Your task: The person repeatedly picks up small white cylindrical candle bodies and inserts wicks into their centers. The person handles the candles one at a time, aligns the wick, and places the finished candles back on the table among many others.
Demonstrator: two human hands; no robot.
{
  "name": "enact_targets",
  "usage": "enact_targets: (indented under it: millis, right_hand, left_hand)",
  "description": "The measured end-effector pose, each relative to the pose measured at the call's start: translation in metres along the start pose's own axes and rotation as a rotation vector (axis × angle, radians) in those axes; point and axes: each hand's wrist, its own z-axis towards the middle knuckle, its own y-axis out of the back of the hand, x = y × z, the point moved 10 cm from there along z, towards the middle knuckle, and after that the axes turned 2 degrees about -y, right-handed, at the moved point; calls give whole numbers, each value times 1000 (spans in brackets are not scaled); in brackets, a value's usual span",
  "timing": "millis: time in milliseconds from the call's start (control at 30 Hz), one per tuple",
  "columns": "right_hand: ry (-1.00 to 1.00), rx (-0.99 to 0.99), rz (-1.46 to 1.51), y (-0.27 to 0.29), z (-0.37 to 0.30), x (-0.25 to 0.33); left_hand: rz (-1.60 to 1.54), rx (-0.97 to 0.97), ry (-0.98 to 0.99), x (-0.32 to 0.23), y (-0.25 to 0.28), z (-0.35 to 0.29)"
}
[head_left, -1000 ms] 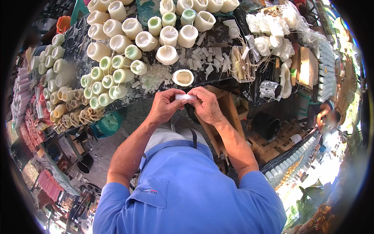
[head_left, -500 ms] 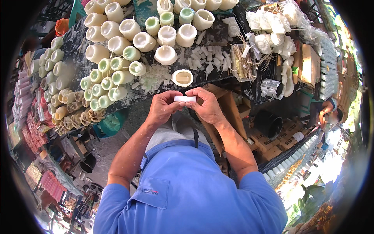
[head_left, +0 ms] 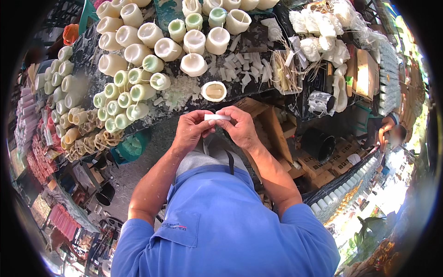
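Landmark: the open-topped cream candle shell (head_left: 214,91) at the near edge of the dark worktable (head_left: 258,39).
Piece in hand: a small flat white wax strip (head_left: 217,117), held level just below that shell, over the person's lap.
Left hand (head_left: 191,131): fingers curled shut, thumb and fingertips pinching the strip's left end.
Right hand (head_left: 240,127): likewise closed, pinching the right end; the two hands nearly touch.
Progress: beyond the shell stand many finished cream and pale green candles (head_left: 194,64), so much is done; the strip is not yet placed, and the shell's inside looks unfilled, though the view is too small to be sure.
Change from earlier: little; the hands stay at the same spot under the shell, the strip still between them.
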Motion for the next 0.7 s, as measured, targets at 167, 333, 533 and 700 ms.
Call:
enact_targets:
  millis: [167, 333, 533, 700]
  right_hand:
    - [488, -65, -637, 2, -7, 59]
    - [365, -247, -795, 51, 38, 67]
    - [610, -61, -831, 19, 73, 69]
    - [575, 15, -813, -2, 72, 60]
  left_hand:
    - [93, -10, 59, -2, -4, 1]
    - [622, -237, -284, -46, 14, 13]
    - [769, -275, -430, -59, 22, 38]
    - [657, -245, -376, -45, 29, 52]
